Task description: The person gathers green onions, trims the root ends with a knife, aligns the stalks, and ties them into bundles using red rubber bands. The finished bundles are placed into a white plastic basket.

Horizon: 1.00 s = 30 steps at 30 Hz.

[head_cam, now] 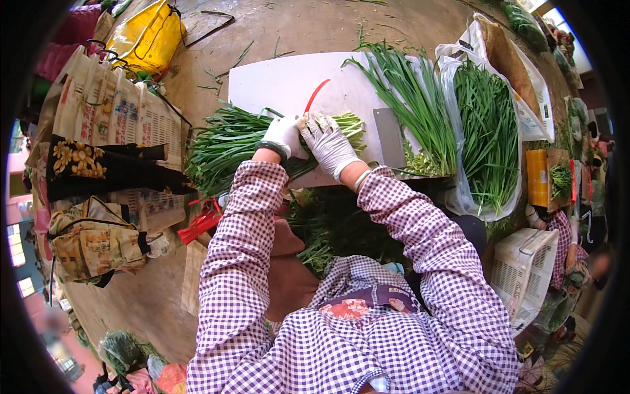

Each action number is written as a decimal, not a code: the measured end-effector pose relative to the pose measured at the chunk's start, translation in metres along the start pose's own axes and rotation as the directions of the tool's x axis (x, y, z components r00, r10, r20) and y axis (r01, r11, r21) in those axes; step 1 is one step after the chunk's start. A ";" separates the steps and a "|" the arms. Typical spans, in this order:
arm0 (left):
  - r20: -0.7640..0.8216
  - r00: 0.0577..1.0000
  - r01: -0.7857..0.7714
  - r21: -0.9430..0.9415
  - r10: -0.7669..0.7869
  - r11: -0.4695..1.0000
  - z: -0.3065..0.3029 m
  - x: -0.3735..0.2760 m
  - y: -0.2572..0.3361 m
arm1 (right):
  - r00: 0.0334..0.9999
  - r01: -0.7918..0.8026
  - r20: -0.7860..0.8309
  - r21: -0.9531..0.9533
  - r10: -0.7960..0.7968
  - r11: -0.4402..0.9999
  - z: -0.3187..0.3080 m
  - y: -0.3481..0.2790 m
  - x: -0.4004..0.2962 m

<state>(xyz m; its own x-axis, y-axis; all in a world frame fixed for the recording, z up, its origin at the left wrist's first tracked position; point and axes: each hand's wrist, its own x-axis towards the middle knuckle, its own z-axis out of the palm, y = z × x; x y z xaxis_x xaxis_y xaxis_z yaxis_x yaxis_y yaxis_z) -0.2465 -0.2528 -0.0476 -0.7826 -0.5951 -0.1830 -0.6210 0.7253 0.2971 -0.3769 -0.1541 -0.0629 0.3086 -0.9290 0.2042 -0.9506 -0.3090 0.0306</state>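
Note:
A bunch of long green leafy stalks that look like Chinese chives [229,138] lies crosswise on a white board [275,81]. My left hand [285,137], in a white glove, grips the bunch near its middle. My gloved right hand [327,143] is closed over it close beside, near the pale stem ends [352,129]. A red strip [316,96] sticks up from between my hands; its lower part is hidden. To the right, a flat grey metal blade [390,138] rests on the board. Beyond it lies a loose heap of chives [411,101].
A clear plastic bag [458,123] full of chives stands at the board's right. Red strips [199,224] hang by my left forearm. White plastic crates [157,123] and a patterned backpack [93,241] are on the left, a yellow basket [147,42] behind. A person's checked sleeve [558,231] shows far right.

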 end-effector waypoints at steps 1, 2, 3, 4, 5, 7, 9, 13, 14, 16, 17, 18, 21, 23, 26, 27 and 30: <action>0.049 0.999 0.002 -0.016 -0.002 1.000 0.003 0.004 -0.006 | 1.000 -0.006 -0.009 -0.024 0.006 1.000 0.002 -0.002 0.001; 0.098 0.995 0.006 -0.031 -0.003 0.999 0.005 0.007 -0.012 | 1.000 -0.012 -0.018 -0.048 0.011 0.999 0.003 -0.002 0.004; 0.146 0.989 0.003 -0.048 0.004 0.999 -0.001 0.009 -0.009 | 0.999 -0.025 -0.026 -0.076 0.023 0.997 0.004 -0.001 0.005; 0.266 0.962 0.070 -0.051 -0.054 0.996 -0.007 0.012 -0.007 | 0.999 -0.037 -0.031 -0.058 0.035 0.998 0.006 0.000 0.007; 0.262 0.962 0.102 -0.071 -0.080 0.992 -0.012 0.011 -0.005 | 0.998 -0.049 -0.037 -0.040 0.048 0.998 0.007 0.001 0.009; 0.252 0.959 0.164 -0.110 -0.132 0.980 -0.031 0.008 0.006 | 0.996 -0.073 -0.048 -0.006 0.073 0.997 0.009 0.006 0.015; 0.381 0.908 0.216 -0.078 -0.172 0.973 -0.044 0.012 0.014 | 0.991 -0.126 -0.048 0.032 0.128 0.991 0.011 0.008 0.019; 0.200 0.973 0.132 -0.072 -0.116 0.989 -0.021 0.001 0.008 | 0.989 -0.146 -0.016 0.016 0.146 0.989 0.014 0.005 0.017; 0.171 0.974 0.156 -0.011 -0.152 0.988 -0.018 0.000 0.013 | 0.989 -0.141 -0.033 -0.007 0.141 0.990 0.019 0.005 0.016; 0.117 0.970 0.213 0.036 -0.215 0.976 -0.019 -0.004 0.025 | 0.988 -0.143 -0.070 -0.042 0.140 0.989 0.015 0.005 0.015; 0.058 0.982 0.180 0.023 -0.181 0.983 -0.014 -0.003 0.023 | 0.985 -0.153 -0.089 -0.052 0.148 0.987 0.012 0.004 0.012; -0.001 0.988 0.154 0.015 -0.154 0.988 -0.007 -0.005 0.016 | 0.982 -0.158 -0.111 -0.055 0.151 0.986 0.004 -0.001 0.011; -0.101 0.990 0.090 -0.089 -0.099 0.992 0.008 -0.007 0.002 | 0.989 -0.048 -0.131 0.166 0.070 0.985 -0.035 -0.016 -0.014; -0.058 0.994 0.094 -0.059 -0.097 0.994 0.000 -0.002 0.008 | 0.996 0.005 -0.084 0.230 0.014 0.973 -0.015 -0.027 -0.039; 0.030 0.992 0.121 -0.099 -0.119 0.988 -0.015 -0.001 0.018 | 0.995 0.067 -0.095 0.429 -0.029 0.901 0.011 -0.053 -0.047; 0.054 0.990 0.138 -0.115 -0.132 0.984 -0.016 -0.003 0.015 | 0.988 0.117 -0.148 0.473 -0.052 0.873 0.018 -0.062 -0.043; 0.046 0.990 0.136 -0.088 -0.133 0.987 -0.010 -0.005 0.010 | 1.000 0.032 -0.013 0.389 -0.029 0.921 0.023 -0.082 -0.029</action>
<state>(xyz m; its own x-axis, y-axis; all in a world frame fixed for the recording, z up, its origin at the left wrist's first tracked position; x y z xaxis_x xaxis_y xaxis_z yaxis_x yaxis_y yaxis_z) -0.2481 -0.2459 -0.0339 -0.6945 -0.6695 -0.2635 -0.7155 0.6042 0.3507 -0.3068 -0.1065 -0.0941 0.3351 -0.9170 0.2164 -0.8521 -0.3930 -0.3458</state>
